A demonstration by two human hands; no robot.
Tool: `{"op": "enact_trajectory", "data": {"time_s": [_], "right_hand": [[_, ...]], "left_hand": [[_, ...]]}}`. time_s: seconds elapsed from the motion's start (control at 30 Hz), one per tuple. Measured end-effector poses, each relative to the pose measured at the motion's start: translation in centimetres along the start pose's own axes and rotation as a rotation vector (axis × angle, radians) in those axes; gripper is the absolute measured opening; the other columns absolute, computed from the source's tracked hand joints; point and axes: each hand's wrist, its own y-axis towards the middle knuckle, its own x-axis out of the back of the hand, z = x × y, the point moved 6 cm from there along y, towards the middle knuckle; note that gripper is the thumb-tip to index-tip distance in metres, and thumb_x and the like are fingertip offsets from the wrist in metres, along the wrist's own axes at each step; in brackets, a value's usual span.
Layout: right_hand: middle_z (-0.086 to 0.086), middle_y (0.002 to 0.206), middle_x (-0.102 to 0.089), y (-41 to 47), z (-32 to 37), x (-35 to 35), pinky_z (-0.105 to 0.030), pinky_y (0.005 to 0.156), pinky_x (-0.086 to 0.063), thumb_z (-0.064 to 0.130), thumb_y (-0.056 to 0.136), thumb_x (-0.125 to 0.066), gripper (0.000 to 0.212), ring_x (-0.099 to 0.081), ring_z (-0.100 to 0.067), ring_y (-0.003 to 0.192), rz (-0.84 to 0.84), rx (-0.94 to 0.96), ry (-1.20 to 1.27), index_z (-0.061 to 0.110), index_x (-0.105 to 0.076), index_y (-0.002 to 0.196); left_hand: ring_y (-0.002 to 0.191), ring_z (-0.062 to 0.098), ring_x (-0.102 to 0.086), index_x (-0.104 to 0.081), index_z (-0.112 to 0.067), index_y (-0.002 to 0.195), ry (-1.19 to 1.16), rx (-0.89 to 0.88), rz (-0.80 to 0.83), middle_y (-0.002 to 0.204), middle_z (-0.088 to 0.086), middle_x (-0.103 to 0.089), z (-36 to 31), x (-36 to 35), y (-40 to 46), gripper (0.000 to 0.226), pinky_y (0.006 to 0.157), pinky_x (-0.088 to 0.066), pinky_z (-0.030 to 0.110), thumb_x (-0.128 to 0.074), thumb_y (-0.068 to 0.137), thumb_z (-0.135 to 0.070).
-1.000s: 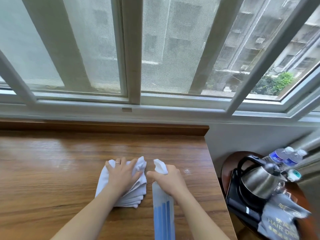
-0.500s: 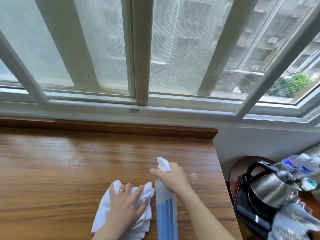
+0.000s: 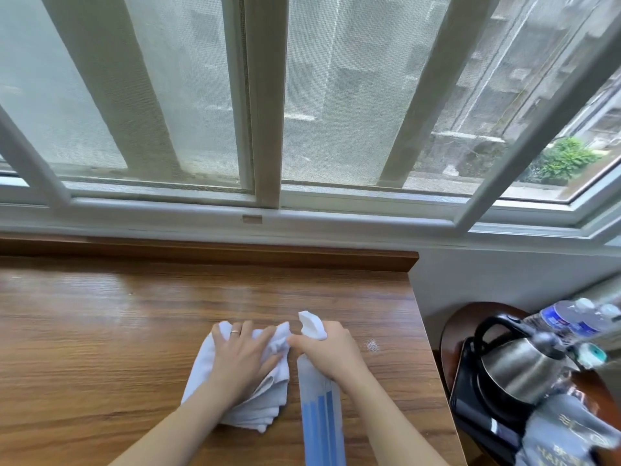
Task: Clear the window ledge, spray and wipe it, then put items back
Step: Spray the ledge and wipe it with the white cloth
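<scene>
Daylight comes through the mesh-screened window [image 3: 201, 95] above the wooden window ledge [image 3: 100, 331], whose grain shines faintly in front of me. From the head view, my left hand [image 3: 243, 358] lies flat with straight fingers pressing on the folded white cloth [image 3: 262, 398], which rests on the ledge just left of the spray bottle [image 3: 319, 412]. My right hand [image 3: 331, 353] is curled round the neck of that bottle below its white nozzle [image 3: 311, 326], which points away toward the window; whether a finger sits on the trigger I cannot tell. A small patch of droplets [image 3: 372, 345] sits on the wood just right of my right hand. Off the ledge's right end, on a low round side table [image 3: 457, 327], stand a steel kettle [image 3: 517, 368], some water bottles [image 3: 568, 319] and a grey hair-dryer bag [image 3: 568, 435]. I judge the cloth soft and light, likely to bunch, so a flat palm over its layers suits wiping. The bottle looks like stiff plastic, partly filled and possibly slick if wet, so the neck is the place to hold it.
</scene>
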Motion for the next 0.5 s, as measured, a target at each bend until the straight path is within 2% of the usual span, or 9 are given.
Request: {"op": "enact_trajectory", "data": {"time_s": [0.03,0.1,0.13,0.23,0.37,0.5], "right_hand": [[0.007,0.065,-0.057,0.0,0.0,0.0,-0.027,0.057,-0.037,0.051,0.076,-0.068,0.038,-0.052,-0.009,0.063,0.004,0.002,-0.006,0.013,-0.07,0.083],[0.006,0.066,-0.058,-0.1,0.1,0.1,-0.027,0.057,-0.038,0.051,0.076,-0.069,0.037,-0.052,-0.009,0.063,0.008,0.008,-0.016,0.014,-0.067,0.078],[0.006,0.067,-0.059,-0.1,0.1,0.2,-0.027,0.058,-0.038,0.051,0.076,-0.07,0.035,-0.052,-0.01,0.064,0.006,0.009,-0.015,0.017,-0.064,0.075],[0.008,0.065,-0.055,-0.2,0.2,0.4,-0.027,0.057,-0.036,0.053,0.076,-0.07,0.034,-0.049,-0.01,0.062,0.006,0.018,-0.005,0.024,-0.054,0.067],[0.009,0.061,-0.052,-0.1,0.7,0.7,-0.027,0.057,-0.035,0.048,0.077,-0.07,0.033,-0.046,-0.01,0.059,0.0,0.044,0.0,0.023,-0.052,0.066],[0.009,0.061,-0.053,0.0,1.0,0.8,-0.027,0.055,-0.035,0.047,0.076,-0.07,0.03,-0.047,-0.01,0.058,-0.012,0.037,0.01,0.024,-0.054,0.064]], "left_hand": [[0.086,0.033,-0.058,-0.064,-0.032,0.116,0.011,-0.003,0.033,0.093,0.008,-0.06,0.2,0.0,1.0,0.058,0.084,-0.034,0.06,-0.024,0.09,-0.064],[0.092,0.035,-0.057,-0.063,-0.034,0.12,0.049,-0.043,0.029,0.102,0.01,-0.061,0.5,-0.2,3.0,0.073,0.083,-0.031,0.063,-0.004,0.092,-0.068],[0.091,0.037,-0.058,-0.065,-0.032,0.118,0.061,-0.036,0.005,0.1,0.013,-0.061,0.7,0.0,3.8,0.072,0.081,-0.033,0.064,-0.006,0.093,-0.067],[0.076,0.038,-0.059,-0.067,-0.025,0.108,-0.011,0.077,0.016,0.083,0.017,-0.058,1.3,0.0,5.6,0.055,0.075,-0.037,0.067,-0.034,0.08,-0.06],[0.076,0.035,-0.058,-0.062,-0.027,0.111,-0.017,0.099,-0.004,0.083,0.014,-0.058,1.0,0.3,5.2,0.051,0.079,-0.036,0.065,-0.044,0.077,-0.061],[0.078,0.035,-0.06,-0.062,-0.028,0.11,-0.022,0.051,-0.028,0.086,0.012,-0.061,0.0,0.7,2.5,0.049,0.082,-0.037,0.063,-0.044,0.08,-0.062]]}}
